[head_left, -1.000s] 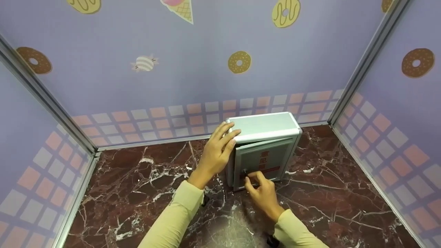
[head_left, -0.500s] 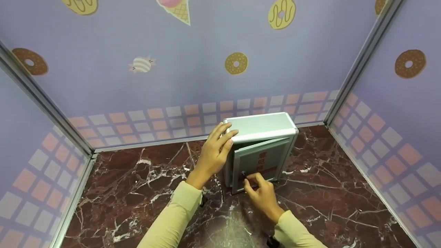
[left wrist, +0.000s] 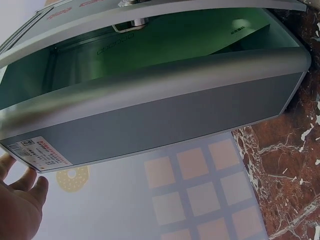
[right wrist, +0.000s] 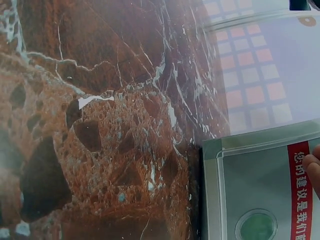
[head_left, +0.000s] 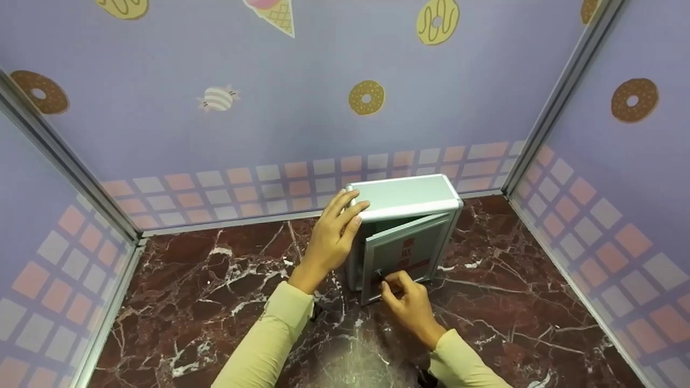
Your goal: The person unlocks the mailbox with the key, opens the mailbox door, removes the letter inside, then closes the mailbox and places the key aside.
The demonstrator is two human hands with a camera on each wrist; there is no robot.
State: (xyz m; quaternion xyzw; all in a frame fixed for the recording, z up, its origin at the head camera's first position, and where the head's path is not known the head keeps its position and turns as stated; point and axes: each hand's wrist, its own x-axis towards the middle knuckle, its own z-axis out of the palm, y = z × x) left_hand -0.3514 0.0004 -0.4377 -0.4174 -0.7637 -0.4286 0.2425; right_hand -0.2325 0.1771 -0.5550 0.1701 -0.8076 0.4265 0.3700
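Note:
A silver metal suggestion box point(head_left: 404, 195) stands upright on the floor, its front door point(head_left: 418, 242) ajar at the left edge. Red characters mark the door. My left hand point(head_left: 330, 237) rests on the box's upper left corner, fingers extended over the top. My right hand point(head_left: 412, 304) pinches what looks like a small key at the lock point(head_left: 378, 272); the fingertips mostly hide it. In the left wrist view the lock's latch point(left wrist: 139, 22) shows behind the door edge, and the interior point(left wrist: 165, 47) looks green. A printed label point(left wrist: 42, 154) is on the box's side.
Dark red marble-patterned floor point(head_left: 215, 302) surrounds the box. A purple back wall point(head_left: 302, 124) with donut pictures rises close behind it. Side walls point(head_left: 647, 226) stand at left and right, joined by metal corner posts point(head_left: 560, 97).
The door has swung further outward, widening the gap on its left side, and my right hand has moved slightly with it. My left hand stays on the box's corner.

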